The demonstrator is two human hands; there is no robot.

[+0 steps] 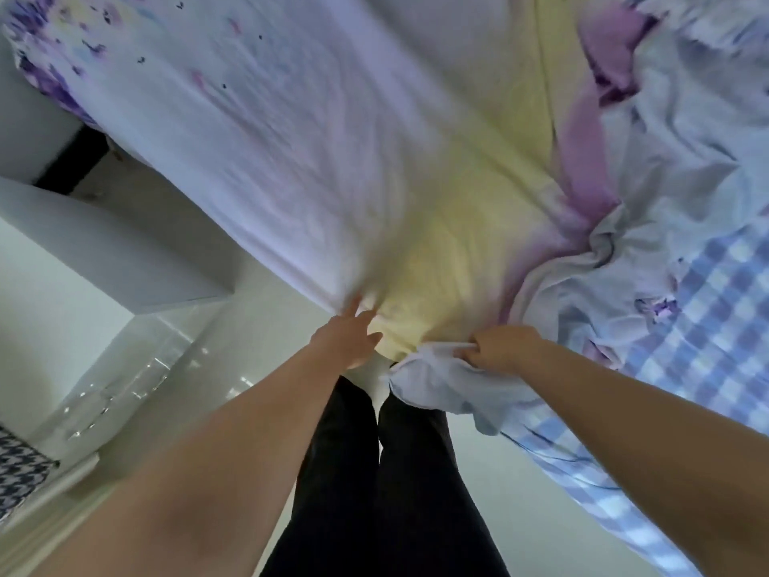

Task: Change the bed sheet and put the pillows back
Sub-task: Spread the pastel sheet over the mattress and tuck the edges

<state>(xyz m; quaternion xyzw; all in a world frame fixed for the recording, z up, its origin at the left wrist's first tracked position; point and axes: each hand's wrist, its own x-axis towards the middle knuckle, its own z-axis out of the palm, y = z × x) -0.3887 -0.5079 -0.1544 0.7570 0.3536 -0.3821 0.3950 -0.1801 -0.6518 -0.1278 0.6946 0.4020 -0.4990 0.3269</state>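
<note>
Person stands at the bed corner. Left hand (347, 337), fingers spread and straight, presses the pastel bed sheet (333, 160) at its near edge, 6 o'clock of the bed. Right hand (505, 347), at 3 o'clock of the left, pinches a bunched white sheet corner (432, 378). Checked blue cloth (686, 326) lies at 4 o'clock. Dark trousers (374, 472) below.

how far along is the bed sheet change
Done: the pastel sheet lies spread over most of the bed.
In hand: the right hand grips bunched white fabric at the near edge; the left hand presses the sheet.
Left: crumpled checked bedding remains alongside; no pillows in view.
</note>
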